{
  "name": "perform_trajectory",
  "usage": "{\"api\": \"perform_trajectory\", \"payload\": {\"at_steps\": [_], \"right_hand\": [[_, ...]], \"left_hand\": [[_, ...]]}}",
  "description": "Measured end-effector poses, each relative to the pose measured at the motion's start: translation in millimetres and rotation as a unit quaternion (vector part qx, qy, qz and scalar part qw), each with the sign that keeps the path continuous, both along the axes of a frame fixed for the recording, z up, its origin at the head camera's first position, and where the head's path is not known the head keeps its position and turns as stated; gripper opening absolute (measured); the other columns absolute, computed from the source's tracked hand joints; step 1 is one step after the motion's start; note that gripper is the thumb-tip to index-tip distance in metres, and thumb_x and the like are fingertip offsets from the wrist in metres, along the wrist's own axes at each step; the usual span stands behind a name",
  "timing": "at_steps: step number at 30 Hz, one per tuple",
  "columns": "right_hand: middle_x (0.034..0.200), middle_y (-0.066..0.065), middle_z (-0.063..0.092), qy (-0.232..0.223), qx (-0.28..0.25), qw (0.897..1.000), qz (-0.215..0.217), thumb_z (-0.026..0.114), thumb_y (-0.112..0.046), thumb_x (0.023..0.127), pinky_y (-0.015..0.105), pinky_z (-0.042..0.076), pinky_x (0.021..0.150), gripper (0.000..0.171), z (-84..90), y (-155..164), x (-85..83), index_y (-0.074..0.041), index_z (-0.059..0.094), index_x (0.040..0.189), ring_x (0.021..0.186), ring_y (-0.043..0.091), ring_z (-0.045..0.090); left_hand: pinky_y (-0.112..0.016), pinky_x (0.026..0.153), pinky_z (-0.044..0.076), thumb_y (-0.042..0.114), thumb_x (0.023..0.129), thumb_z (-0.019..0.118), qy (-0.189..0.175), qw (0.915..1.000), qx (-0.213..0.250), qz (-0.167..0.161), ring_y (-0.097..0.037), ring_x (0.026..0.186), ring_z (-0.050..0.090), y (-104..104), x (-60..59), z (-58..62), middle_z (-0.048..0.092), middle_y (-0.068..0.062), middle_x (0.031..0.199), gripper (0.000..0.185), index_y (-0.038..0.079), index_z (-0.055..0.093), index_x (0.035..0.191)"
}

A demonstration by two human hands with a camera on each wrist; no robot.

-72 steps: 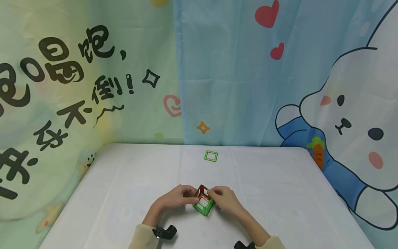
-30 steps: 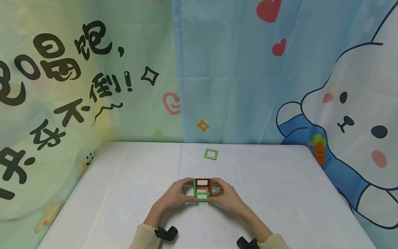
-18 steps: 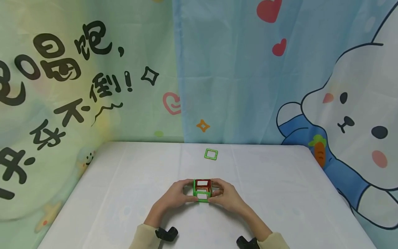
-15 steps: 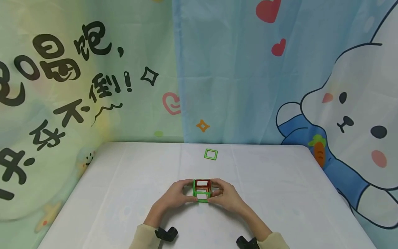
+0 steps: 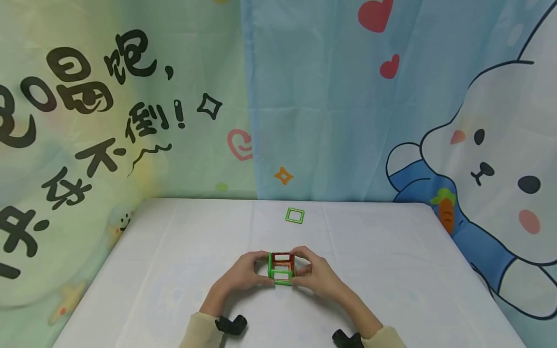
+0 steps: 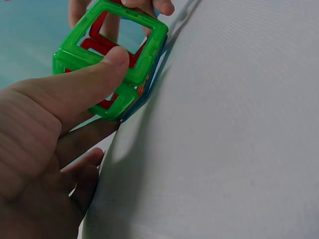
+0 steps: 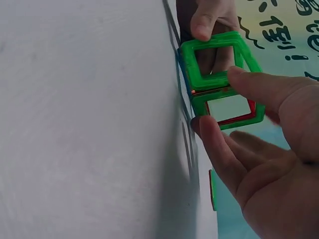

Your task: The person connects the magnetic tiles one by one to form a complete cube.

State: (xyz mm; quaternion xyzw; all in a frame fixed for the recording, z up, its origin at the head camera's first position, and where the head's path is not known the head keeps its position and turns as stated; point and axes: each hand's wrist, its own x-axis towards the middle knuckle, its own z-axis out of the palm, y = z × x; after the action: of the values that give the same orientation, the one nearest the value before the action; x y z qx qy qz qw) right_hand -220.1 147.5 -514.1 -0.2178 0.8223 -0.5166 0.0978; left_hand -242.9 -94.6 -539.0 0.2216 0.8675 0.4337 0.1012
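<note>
**Tile cube held between two hands on a white table**

Item 1. Cube (image 5: 281, 268): a small open box of square frame tiles, green on the near and top faces, red on the inner and far faces. It sits on the table (image 5: 391, 270) in the near middle, directly in front of the person, between both hands. In the left wrist view its lower edge meets the table surface.

Item 2. Left hand (image 5: 246, 273): placed against the left side of the cube. The thumb lies across a green top edge and the fingers curl round the side below it, so the hand grips the cube. The left wrist view shows the thumb tip pressed on the green frame.

Item 3. Right hand (image 5: 314, 273): placed against the right side of the cube, mirroring the left. The thumb rests on a green edge and the fingers curl beneath and round the side, gripping the cube.

Item 4. Loose tile (image 5: 295, 215): a single green square frame, lying flat toward the far edge of the table, well apart from the cube and from both hands.

Item 5. Backdrop (image 5: 330, 106): printed cloth behind the table, green with black characters on the left, blue with red hearts and a white rabbit on the right.

Item 6. Sleeves (image 5: 197, 333): pale yellow cuffs at both wrists, with black camera mounts beside them.
</note>
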Motion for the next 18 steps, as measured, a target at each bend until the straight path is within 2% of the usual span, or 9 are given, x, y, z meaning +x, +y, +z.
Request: {"api": "perform_trajectory", "payload": {"at_steps": [5, 9, 11, 15, 18], "right_hand": [[0.14, 0.026, 0.046, 0.056, 0.041, 0.997, 0.028, 0.076, -0.007, 0.084, 0.028, 0.053, 0.073, 0.027, 0.2, 1.8, -0.3, -0.009, 0.069, 0.11, 0.099, 0.032, 0.065], [0.14, 0.027, 0.046, 0.062, 0.037, 0.997, 0.037, 0.075, -0.008, 0.085, 0.029, 0.053, 0.076, 0.018, -1.0, 3.3, -0.2, -0.009, 0.073, 0.103, 0.112, 0.038, 0.059], [0.14, 0.027, 0.046, 0.061, 0.03, 0.997, 0.039, 0.075, -0.007, 0.085, 0.029, 0.053, 0.078, 0.017, -1.6, 3.7, -0.4, -0.009, 0.074, 0.101, 0.117, 0.041, 0.055], [0.139, 0.027, 0.047, 0.063, 0.024, 0.997, 0.04, 0.074, -0.005, 0.084, 0.03, 0.053, 0.077, 0.018, -1.3, 3.5, -1.1, -0.008, 0.073, 0.102, 0.115, 0.039, 0.057], [0.137, 0.027, 0.049, 0.054, 0.019, 0.998, 0.036, 0.075, -0.003, 0.083, 0.029, 0.054, 0.075, 0.042, -0.2, 2.5, -1.4, -0.003, 0.062, 0.123, 0.107, 0.036, 0.061]], "left_hand": [[-0.044, 0.105, 0.036, 0.028, 0.073, 0.087, -0.005, 0.9998, -0.017, 0.01, -0.027, 0.126, 0.049, 0.6, -0.1, -2.1, 0.06, -0.007, 0.128, 0.061, 0.006, 0.063, 0.125], [-0.046, 0.105, 0.035, 0.03, 0.072, 0.087, -0.016, 0.9995, -0.023, 0.016, -0.029, 0.128, 0.047, 1.5, 0.7, -2.8, 0.059, -0.01, 0.13, 0.064, 0.004, 0.062, 0.126], [-0.045, 0.106, 0.034, 0.03, 0.072, 0.088, -0.019, 0.9994, -0.024, 0.017, -0.028, 0.128, 0.047, 1.7, 1.0, -2.3, 0.059, -0.009, 0.13, 0.064, 0.005, 0.063, 0.126], [-0.045, 0.104, 0.036, 0.03, 0.071, 0.088, -0.009, 0.9995, -0.025, 0.018, -0.029, 0.126, 0.048, 1.8, 0.8, -0.3, 0.06, -0.009, 0.128, 0.063, 0.005, 0.064, 0.124], [-0.044, 0.104, 0.037, 0.03, 0.071, 0.088, -0.007, 0.9994, -0.027, 0.02, -0.028, 0.126, 0.048, 1.6, 0.7, 0.2, 0.06, -0.007, 0.128, 0.063, 0.006, 0.064, 0.124]]}}
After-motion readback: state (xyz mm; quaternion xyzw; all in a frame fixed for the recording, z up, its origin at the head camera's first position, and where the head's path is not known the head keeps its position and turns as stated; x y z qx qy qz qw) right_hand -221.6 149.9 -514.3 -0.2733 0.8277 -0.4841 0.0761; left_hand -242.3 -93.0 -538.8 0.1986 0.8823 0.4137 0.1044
